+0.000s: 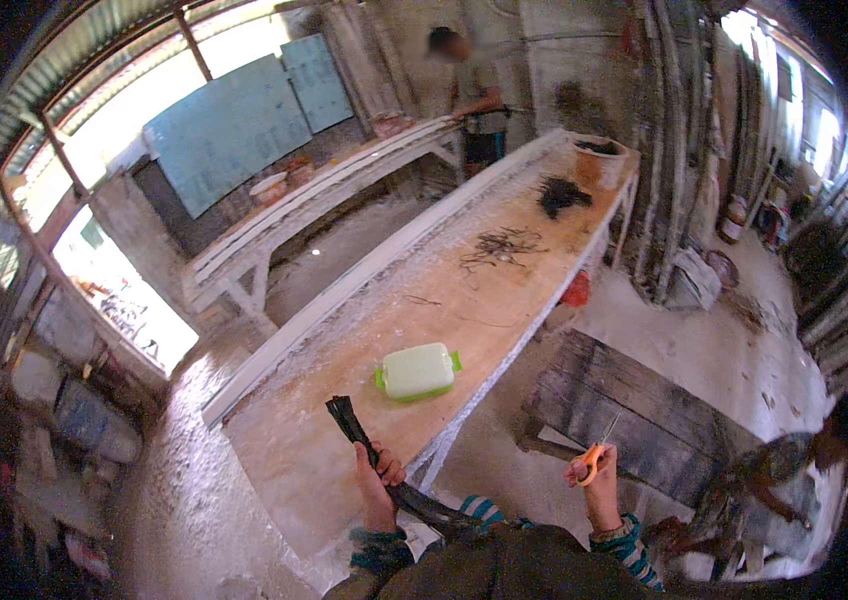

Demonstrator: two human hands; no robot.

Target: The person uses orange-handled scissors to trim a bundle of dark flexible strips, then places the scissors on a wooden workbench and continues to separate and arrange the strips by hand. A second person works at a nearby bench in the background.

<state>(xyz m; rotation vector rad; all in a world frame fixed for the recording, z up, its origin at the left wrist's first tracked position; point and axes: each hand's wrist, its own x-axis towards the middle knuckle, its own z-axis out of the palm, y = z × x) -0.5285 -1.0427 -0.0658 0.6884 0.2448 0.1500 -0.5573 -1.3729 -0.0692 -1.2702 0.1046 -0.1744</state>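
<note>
Long workbenches: we count two (464, 290) (324, 190)
Lidded boxes: we see one, pale with green clips (417, 371)
Orange-handled scissors: one (594, 462)
Dark strips: one (374, 460)
Buckets: one (599, 160)

Rough workshop; long workbenches (464, 290); corrugated roof (74, 60)

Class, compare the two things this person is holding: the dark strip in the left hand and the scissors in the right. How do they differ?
The dark strip is long, black and bendy-looking, running from above the left hand down toward the body; the scissors are short, with orange handles and thin metal blades. The strip is gripped around its middle in a fist; the scissors hang from the fingers of the right hand, blades pointing up. Both are held near the wooden table edge.
</note>
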